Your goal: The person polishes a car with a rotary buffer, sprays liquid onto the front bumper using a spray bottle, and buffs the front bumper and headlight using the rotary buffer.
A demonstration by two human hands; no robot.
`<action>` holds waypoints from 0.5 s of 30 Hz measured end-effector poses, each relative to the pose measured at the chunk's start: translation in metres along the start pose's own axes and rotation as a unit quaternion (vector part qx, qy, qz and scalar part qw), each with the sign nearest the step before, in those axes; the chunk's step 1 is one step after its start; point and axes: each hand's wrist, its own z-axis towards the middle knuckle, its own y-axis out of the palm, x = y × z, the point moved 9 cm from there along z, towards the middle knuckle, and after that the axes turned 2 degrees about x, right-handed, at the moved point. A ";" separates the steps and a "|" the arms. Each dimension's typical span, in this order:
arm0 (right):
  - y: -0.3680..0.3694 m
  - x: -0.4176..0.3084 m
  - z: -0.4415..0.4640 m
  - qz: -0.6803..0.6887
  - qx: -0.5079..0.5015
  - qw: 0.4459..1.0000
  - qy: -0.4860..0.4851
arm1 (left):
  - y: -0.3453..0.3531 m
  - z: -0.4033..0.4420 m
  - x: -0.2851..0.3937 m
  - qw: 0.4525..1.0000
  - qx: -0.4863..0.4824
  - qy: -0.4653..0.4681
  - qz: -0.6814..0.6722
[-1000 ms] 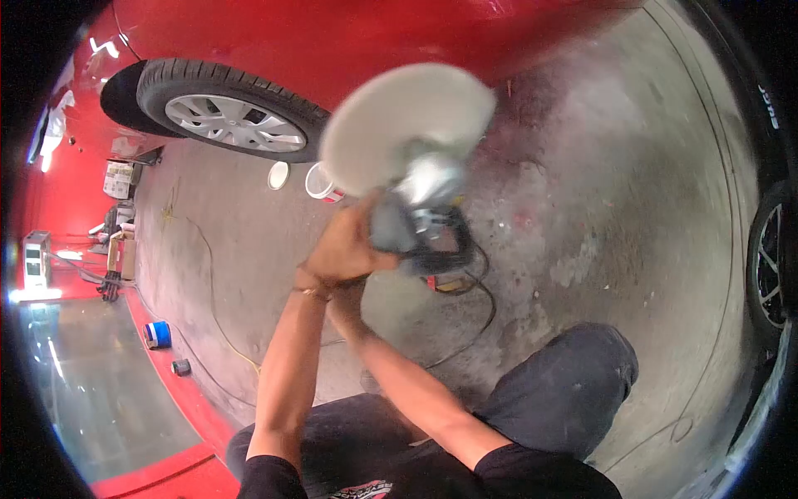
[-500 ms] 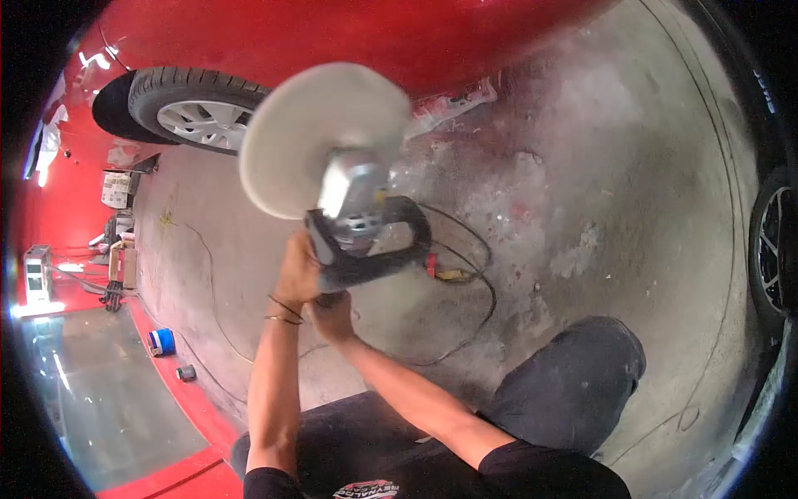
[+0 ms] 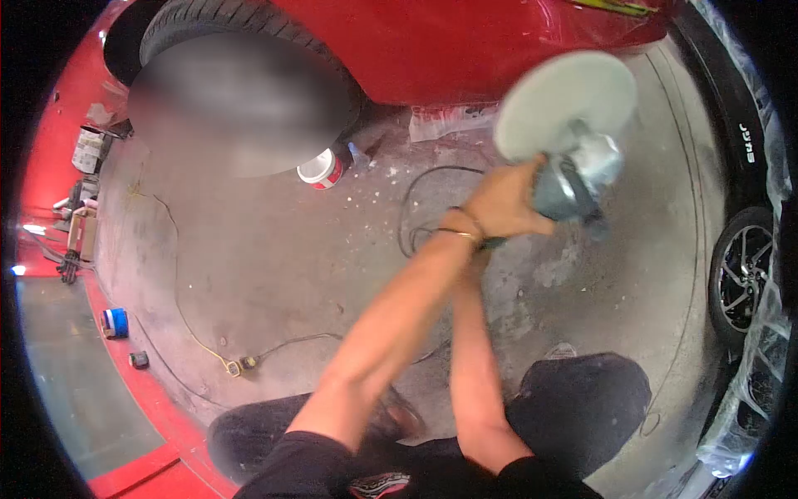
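Concrete floor [image 3: 266, 274] of a workshop, seen from above. Nearest, the right hand [image 3: 474, 268] lies beneath the left wrist, mostly hidden; its grip cannot be told. The left hand [image 3: 503, 202], closed round the polisher [image 3: 555, 190], is nearer the disc [image 3: 565, 100]. From this grip the polisher's long axis runs forward and right. Beyond, the disc overlaps the red car [image 3: 465, 58] along its lower edge; contact cannot be told.

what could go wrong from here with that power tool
The disc could mark the red car if its edge tips into the paint. The looped cord might snag if the power tool swings back. The open tub could spill if bumped.
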 end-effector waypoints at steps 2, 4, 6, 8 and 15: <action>-0.057 -0.075 -0.008 0.023 0.021 0.999 -0.027 | 0.029 0.012 0.039 0.994 -0.084 -0.050 -0.039; -0.091 -0.145 -0.020 0.077 0.007 0.995 -0.059 | 0.062 0.008 0.072 0.985 -0.128 -0.036 -0.113; -0.125 -0.184 -0.044 -0.077 0.063 0.983 -0.153 | 0.090 -0.006 0.111 0.979 -0.134 0.034 -0.152; -0.157 -0.179 -0.075 -0.090 0.136 0.977 -0.135 | 0.110 -0.015 0.146 0.951 -0.179 0.097 -0.234; -0.162 -0.181 -0.120 0.302 0.241 0.921 0.039 | 0.165 -0.029 0.192 0.840 -0.504 0.031 -0.200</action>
